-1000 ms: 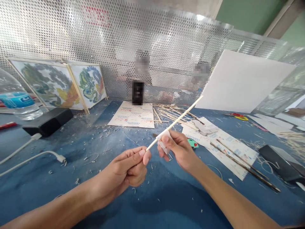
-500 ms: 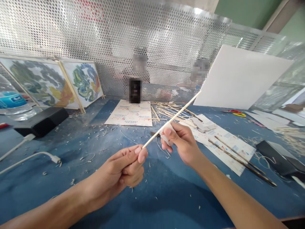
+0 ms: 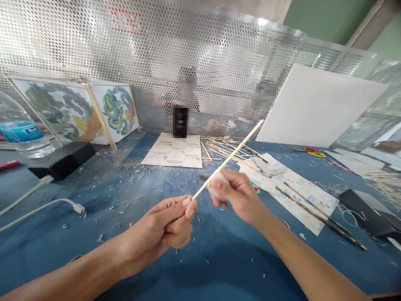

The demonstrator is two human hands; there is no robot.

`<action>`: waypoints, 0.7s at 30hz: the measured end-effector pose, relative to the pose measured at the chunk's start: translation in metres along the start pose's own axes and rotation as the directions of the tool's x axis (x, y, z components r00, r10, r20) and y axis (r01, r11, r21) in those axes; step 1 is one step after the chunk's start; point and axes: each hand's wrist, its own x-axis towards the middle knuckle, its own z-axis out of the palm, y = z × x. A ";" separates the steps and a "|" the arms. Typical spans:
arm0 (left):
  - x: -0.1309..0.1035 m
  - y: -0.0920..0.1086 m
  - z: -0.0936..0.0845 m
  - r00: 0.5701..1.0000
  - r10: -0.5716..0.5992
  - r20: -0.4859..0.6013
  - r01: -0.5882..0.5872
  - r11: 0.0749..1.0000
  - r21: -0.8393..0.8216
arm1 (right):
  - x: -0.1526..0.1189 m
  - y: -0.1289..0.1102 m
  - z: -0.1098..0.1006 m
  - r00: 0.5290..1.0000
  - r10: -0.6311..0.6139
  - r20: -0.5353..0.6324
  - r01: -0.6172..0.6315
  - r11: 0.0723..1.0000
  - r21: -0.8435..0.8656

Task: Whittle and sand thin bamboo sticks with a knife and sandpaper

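In the head view, a pale stick [image 3: 232, 155] is pinched near its lower end by the left hand [image 3: 172, 221], slanted up rightward over the blue table [image 3: 150, 271]. Against it, a white scrap [image 3: 214, 192] is gripped by the blurred right hand [image 3: 239, 194]; the 2 hands are held apart. 2 dark sticks [image 3: 344, 235] are seen lying across a printed sheet [image 3: 322, 198].

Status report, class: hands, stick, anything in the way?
Left hand pinching near end of stick. Right hand holding white paper at stick. Stick slanting up and away. Shavings on table, below stick.
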 end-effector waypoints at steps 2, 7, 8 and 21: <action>0.001 -0.001 -0.001 1.000 -0.003 -0.004 0.003 1.000 0.000 | -0.001 0.001 0.003 0.993 0.045 0.106 -0.043 0.999 -0.029; 0.002 -0.001 -0.001 1.000 0.012 0.016 -0.012 0.999 -0.030 | 0.004 -0.001 -0.012 0.978 -0.078 -0.193 0.084 0.996 0.019; 0.001 0.000 -0.001 1.000 0.013 0.015 -0.013 1.000 -0.027 | 0.004 -0.001 -0.013 0.968 -0.088 -0.236 0.096 0.995 0.024; -0.003 0.001 0.002 1.000 0.003 0.015 -0.003 1.000 0.015 | 0.010 -0.008 -0.030 0.909 -0.100 -0.404 0.142 0.987 0.074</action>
